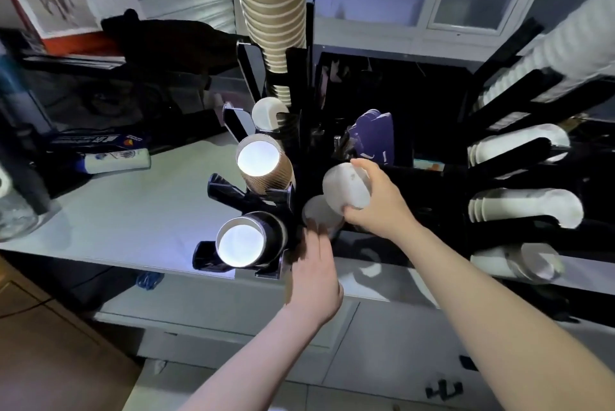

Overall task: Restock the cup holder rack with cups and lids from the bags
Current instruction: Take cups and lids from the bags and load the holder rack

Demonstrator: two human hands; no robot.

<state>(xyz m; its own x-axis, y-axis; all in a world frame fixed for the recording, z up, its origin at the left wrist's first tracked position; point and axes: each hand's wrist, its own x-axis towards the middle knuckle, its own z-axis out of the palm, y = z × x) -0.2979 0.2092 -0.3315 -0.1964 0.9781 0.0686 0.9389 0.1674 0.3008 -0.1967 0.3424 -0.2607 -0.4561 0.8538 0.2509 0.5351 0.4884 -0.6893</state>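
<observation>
Left hand (314,264) blurred at front edge of white counter (143,211), fingers flat against black cup rack (293,157), holding nothing. Right hand (379,201) curled round white cup stack (346,189), just above another white stack (321,214) in rack. Brown cup stack (271,8) standing tall at back. More white cups (519,207) in slots near right edge.

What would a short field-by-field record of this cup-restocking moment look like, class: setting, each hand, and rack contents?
setting: black cup holder rack at the edge of a white counter
right hand: grips a white lid stack in front of the rack's middle
left hand: blurred, fingers touching another white lid stack lower down
left rack slots: brown paper cups standing tall, a black cup stack below
right rack slots: white lids lying sideways
</observation>
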